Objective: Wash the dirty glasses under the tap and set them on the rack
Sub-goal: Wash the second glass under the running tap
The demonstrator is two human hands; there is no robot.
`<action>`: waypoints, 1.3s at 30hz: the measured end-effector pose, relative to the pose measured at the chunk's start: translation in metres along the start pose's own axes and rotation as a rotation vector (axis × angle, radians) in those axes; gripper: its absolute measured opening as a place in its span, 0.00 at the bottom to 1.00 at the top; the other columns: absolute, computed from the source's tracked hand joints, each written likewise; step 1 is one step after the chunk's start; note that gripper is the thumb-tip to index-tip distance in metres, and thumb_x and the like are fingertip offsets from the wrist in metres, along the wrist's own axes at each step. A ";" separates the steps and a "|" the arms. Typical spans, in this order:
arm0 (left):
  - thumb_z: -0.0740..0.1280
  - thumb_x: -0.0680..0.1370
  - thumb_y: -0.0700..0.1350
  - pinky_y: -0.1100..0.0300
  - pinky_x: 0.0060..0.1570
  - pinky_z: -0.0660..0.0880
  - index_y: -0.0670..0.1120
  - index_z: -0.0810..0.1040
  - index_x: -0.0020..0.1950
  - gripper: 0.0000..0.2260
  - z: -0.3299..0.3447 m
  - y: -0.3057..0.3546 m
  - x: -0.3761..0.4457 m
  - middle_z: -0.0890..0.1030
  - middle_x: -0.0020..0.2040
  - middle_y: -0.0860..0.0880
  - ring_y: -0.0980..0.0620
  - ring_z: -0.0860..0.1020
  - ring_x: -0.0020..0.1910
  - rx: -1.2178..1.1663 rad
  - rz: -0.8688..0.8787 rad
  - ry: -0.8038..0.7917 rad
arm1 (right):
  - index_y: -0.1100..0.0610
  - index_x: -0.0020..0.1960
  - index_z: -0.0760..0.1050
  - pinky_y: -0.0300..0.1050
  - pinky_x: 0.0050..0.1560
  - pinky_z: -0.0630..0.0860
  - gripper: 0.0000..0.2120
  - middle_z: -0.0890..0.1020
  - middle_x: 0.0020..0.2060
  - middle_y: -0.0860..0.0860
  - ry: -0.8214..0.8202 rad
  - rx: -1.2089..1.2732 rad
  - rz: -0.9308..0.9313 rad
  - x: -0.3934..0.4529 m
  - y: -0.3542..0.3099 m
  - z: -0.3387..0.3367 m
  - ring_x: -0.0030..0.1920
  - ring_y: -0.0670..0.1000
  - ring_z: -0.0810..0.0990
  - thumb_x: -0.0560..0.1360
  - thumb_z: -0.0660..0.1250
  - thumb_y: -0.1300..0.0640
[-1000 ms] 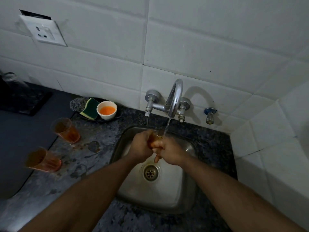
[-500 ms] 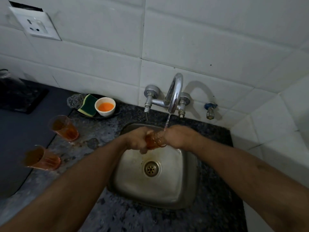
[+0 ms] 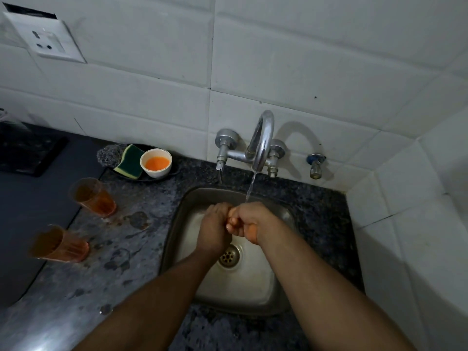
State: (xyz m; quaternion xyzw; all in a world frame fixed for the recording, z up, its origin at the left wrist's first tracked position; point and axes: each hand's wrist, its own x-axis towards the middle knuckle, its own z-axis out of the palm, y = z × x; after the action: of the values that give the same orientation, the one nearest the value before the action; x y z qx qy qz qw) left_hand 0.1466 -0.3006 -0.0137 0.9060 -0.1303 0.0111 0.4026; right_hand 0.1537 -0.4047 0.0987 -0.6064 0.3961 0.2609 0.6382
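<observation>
Both my hands meet over the steel sink (image 3: 253,287), under the thin water stream from the chrome tap (image 3: 262,143). My left hand (image 3: 214,229) and my right hand (image 3: 249,219) curl round an orange-tinted glass (image 3: 250,233), which is almost wholly hidden by the fingers. The water lands on my right hand by the glass. Two more orange-stained glasses stand on the wet counter to the left, one farther back (image 3: 93,197) and one nearer (image 3: 59,245). No rack is in view.
A white bowl (image 3: 155,163) of orange liquid, a green-yellow sponge (image 3: 129,162) and a steel scrubber (image 3: 109,155) sit on a dark dish at the back left. A small valve (image 3: 315,164) sticks out right of the tap. The tiled wall closes in on the right.
My hands have turned and closed over the glass, which showed plainly between them half a second ago. They sit a little lower in the sink. The two glasses on the counter have not moved.
</observation>
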 end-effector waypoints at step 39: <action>0.67 0.83 0.52 0.60 0.26 0.70 0.39 0.83 0.53 0.16 -0.056 0.008 0.012 0.80 0.34 0.40 0.48 0.75 0.26 -0.467 -0.779 -0.378 | 0.62 0.59 0.79 0.49 0.39 0.83 0.09 0.84 0.48 0.60 -0.013 0.539 -0.115 0.042 0.092 -0.002 0.42 0.58 0.85 0.85 0.65 0.58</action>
State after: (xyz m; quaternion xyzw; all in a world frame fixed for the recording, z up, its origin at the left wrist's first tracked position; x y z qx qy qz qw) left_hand 0.1612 -0.2680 0.0313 0.7591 0.1484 -0.3343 0.5384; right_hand 0.1017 -0.4008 0.0116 -0.4346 0.4119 0.1134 0.7928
